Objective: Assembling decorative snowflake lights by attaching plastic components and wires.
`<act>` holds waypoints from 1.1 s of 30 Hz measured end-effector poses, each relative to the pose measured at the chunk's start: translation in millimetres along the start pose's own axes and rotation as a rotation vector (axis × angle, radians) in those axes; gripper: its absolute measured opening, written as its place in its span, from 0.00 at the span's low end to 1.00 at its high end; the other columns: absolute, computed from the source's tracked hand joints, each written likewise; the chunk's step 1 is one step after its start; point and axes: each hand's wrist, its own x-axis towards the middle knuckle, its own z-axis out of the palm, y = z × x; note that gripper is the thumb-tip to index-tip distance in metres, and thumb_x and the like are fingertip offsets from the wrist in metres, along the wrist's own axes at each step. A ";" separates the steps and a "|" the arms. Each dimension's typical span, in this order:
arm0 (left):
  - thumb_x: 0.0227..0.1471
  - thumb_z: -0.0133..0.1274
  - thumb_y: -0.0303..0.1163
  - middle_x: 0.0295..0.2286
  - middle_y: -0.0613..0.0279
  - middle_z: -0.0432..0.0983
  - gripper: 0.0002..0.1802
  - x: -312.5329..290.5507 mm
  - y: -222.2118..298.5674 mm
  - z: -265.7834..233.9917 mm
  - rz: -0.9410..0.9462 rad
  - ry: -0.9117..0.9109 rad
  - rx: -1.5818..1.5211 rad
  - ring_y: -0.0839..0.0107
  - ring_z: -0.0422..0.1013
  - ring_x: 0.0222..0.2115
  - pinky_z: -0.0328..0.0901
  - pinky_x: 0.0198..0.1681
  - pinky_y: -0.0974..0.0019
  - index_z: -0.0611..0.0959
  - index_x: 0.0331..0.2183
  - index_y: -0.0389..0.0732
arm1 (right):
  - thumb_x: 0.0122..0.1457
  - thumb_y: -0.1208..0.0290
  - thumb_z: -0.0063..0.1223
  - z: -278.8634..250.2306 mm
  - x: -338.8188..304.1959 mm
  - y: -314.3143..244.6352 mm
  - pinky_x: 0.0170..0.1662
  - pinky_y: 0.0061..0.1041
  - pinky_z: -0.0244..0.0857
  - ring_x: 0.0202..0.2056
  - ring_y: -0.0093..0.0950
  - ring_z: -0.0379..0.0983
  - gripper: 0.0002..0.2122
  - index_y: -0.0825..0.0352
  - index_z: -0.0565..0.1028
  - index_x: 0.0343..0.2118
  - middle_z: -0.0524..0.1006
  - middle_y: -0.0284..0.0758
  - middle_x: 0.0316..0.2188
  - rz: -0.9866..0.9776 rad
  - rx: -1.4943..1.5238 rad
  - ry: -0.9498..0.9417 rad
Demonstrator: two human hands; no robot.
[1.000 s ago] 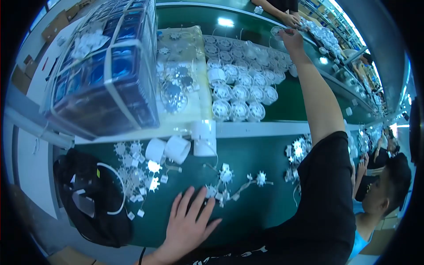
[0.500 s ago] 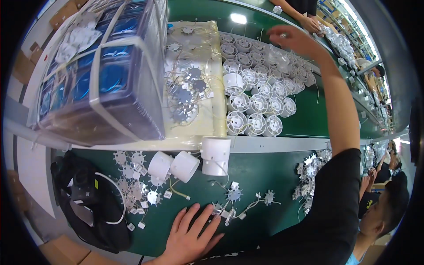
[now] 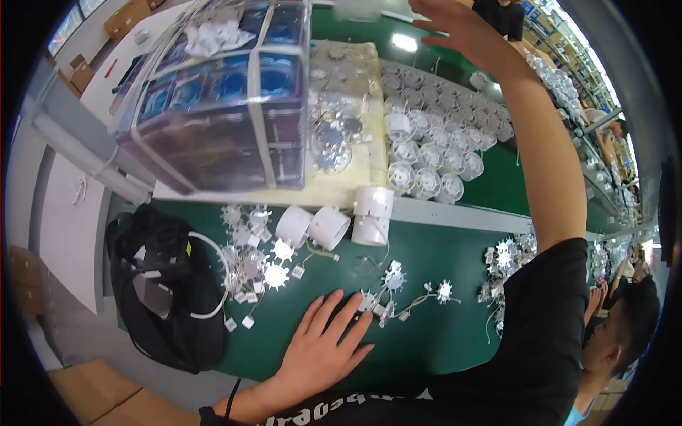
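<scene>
My left hand (image 3: 323, 344) lies flat on the green tabletop (image 3: 426, 341), fingers spread and holding nothing. Just beyond its fingertips is a small cluster of silver star-shaped boards (image 3: 381, 300) with wires and white connectors. Stretched far forward, my right hand (image 3: 458, 28) is in the air at the top of the view, its fingers apart and with nothing visible in them. To the left of it, at the upper edge, is a blurred pale thing (image 3: 357, 10) whose kind I cannot make out. Rows of white round housings (image 3: 430, 156) sit below my right forearm.
White cylinders (image 3: 329, 227) stand and lie by the shelf edge. More star-shaped boards (image 3: 252, 263) are piled left, others (image 3: 497, 277) right. A black bag (image 3: 170, 298) lies at left. A strapped, plastic-wrapped stack (image 3: 220, 135) rises behind. A person (image 3: 618, 334) is at right.
My right hand has reached farther away and up. The clear plastic that lay on the housings is gone from there, and a blurred pale thing shows at the top. My left hand stays flat.
</scene>
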 end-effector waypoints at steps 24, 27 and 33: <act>0.47 0.74 0.35 0.64 0.45 0.67 0.36 -11.0 2.2 14.7 0.141 0.240 -0.212 0.42 0.69 0.61 0.67 0.61 0.47 0.81 0.58 0.41 | 0.66 0.62 0.62 164.7 -175.0 4.2 0.41 0.33 0.76 0.36 0.34 0.83 0.16 0.72 0.83 0.48 0.85 0.46 0.36 0.039 -0.792 -0.053; 0.51 0.71 0.37 0.63 0.45 0.67 0.34 -9.2 0.4 17.0 0.161 0.225 -0.166 0.45 0.69 0.61 0.68 0.61 0.48 0.79 0.58 0.40 | 0.64 0.61 0.64 188.7 -174.6 20.1 0.39 0.36 0.76 0.33 0.38 0.83 0.17 0.73 0.83 0.46 0.85 0.48 0.34 -0.146 -0.798 0.032; 0.50 0.72 0.36 0.62 0.47 0.68 0.35 -10.0 -2.9 16.4 0.204 0.266 -0.187 0.46 0.72 0.59 0.69 0.58 0.49 0.79 0.57 0.40 | 0.63 0.57 0.64 196.6 -172.4 1.6 0.43 0.37 0.76 0.37 0.42 0.83 0.23 0.74 0.80 0.51 0.84 0.52 0.37 -0.156 -0.941 0.122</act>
